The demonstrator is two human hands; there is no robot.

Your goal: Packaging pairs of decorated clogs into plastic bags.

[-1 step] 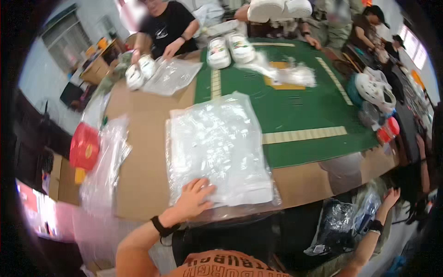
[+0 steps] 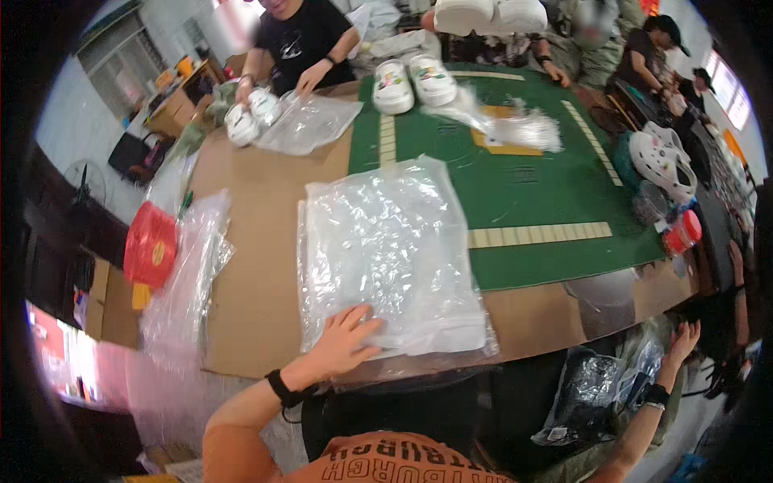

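Observation:
A stack of clear plastic bags [image 2: 386, 258] lies flat on the table in front of me. My left hand [image 2: 346, 342] rests on the stack's near left corner, fingers stretched out over the plastic and holding nothing. Far off to the right, past the table's near edge, my right hand [image 2: 683, 344] is raised with its fingers apart and nothing in them. Just below and left of it, a clear bag with dark contents [image 2: 592, 394] lies beside another plastic bag [image 2: 644, 362] on a greenish sack.
White clogs [image 2: 412, 84] stand on the green mat [image 2: 531, 193]. Across the table, a co-worker [image 2: 302, 48] handles white clogs [image 2: 251, 117] beside a clear bag. A red bag [image 2: 151, 244] and loose plastic sheets [image 2: 193, 282] lie left; a red-lidded jar [image 2: 683, 232] sits right.
The view has shifted slightly, so the table sits a little further right in the picture. My right hand's fingers have spread more. My left hand stays on the bags.

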